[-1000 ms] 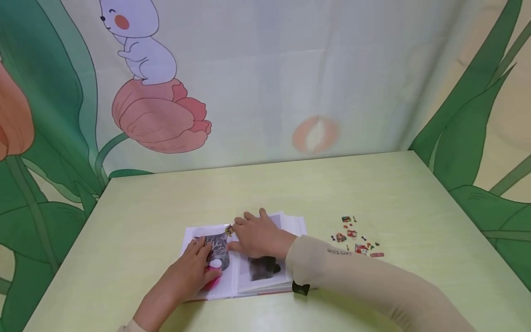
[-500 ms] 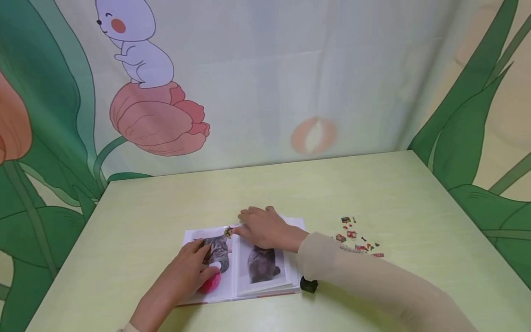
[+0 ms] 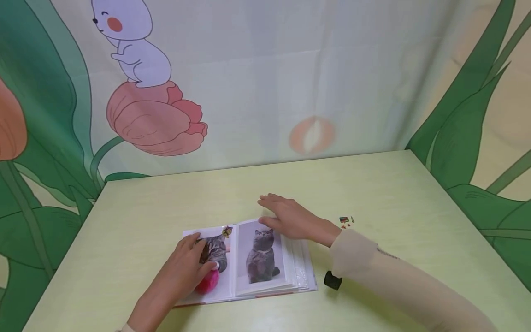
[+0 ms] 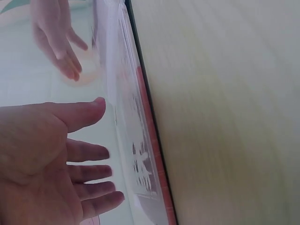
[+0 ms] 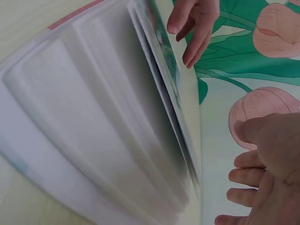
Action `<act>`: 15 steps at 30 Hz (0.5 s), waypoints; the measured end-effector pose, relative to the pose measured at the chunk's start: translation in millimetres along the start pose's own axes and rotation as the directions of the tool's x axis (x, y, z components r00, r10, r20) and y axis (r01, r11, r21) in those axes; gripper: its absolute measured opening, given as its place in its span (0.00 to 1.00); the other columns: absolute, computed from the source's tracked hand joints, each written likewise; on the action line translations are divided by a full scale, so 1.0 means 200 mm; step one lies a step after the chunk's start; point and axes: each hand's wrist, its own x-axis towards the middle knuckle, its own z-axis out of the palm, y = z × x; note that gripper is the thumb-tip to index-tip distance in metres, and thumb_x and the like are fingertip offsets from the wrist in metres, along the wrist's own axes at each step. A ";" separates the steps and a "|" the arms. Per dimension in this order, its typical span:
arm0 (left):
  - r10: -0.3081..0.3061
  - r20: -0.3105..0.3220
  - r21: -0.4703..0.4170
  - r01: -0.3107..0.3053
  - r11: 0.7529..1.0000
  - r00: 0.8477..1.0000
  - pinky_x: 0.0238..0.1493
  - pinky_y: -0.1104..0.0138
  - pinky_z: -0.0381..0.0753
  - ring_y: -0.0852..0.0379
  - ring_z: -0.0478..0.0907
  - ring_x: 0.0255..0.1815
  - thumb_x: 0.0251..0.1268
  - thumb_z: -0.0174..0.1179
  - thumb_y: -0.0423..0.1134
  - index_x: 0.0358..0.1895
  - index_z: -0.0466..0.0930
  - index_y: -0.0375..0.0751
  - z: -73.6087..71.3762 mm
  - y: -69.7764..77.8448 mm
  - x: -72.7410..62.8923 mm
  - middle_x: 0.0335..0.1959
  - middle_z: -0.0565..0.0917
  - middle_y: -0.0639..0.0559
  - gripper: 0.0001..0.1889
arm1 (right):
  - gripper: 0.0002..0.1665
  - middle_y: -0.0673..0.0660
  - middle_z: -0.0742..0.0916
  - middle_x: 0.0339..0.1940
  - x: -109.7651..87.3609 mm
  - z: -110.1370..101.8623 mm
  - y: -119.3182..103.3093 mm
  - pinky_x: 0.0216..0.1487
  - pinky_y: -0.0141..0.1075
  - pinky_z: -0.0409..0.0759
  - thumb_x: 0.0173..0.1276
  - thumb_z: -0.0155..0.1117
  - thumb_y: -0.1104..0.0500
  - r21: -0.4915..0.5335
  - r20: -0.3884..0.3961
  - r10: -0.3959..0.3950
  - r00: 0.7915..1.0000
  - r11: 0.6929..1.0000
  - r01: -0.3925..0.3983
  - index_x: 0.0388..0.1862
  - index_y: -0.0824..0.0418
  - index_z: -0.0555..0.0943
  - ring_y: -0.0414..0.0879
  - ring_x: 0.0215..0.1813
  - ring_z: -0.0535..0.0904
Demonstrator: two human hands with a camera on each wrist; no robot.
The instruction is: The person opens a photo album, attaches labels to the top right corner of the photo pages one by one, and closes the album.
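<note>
A photo album (image 3: 274, 288) lies spread on the table. Its right page carries a photo of a grey cat (image 3: 262, 258); the left page shows a tabby cat photo (image 3: 215, 251) with a pink round shape (image 3: 207, 281). A small yellowish sticker (image 3: 227, 231) is at the top of that left page. Over the left page is my left hand (image 3: 182, 265), fingers extended and partly covering the photo; in the left wrist view its palm shows nothing held. My right hand (image 3: 292, 216) hovers by the album's upper right corner, fingers relaxed and holding nothing.
Several tiny colourful stickers (image 3: 344, 220) lie on the table right of the album, some hidden behind the right sleeve (image 3: 365, 258). A black piece (image 3: 333, 280) shows under the right wrist. A printed curtain (image 3: 249, 92) hangs behind the table (image 3: 166, 198).
My right hand has lifted off the album's middle and moved right, uncovering the grey cat photo and the sticker. The left hand has shifted slightly left. The right sleeve now covers more stickers.
</note>
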 end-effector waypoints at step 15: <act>0.055 -0.063 -0.053 -0.058 0.997 0.997 0.71 0.36 0.62 0.32 0.50 0.81 0.71 0.67 0.47 0.78 0.61 0.29 -0.03 0.05 0.00 0.80 0.59 0.31 0.41 | 0.38 0.62 0.65 0.82 -0.24 -0.15 0.10 0.77 0.60 0.59 0.82 0.57 0.47 0.023 -0.069 0.027 0.997 0.999 -0.026 0.81 0.64 0.64 0.58 0.83 0.56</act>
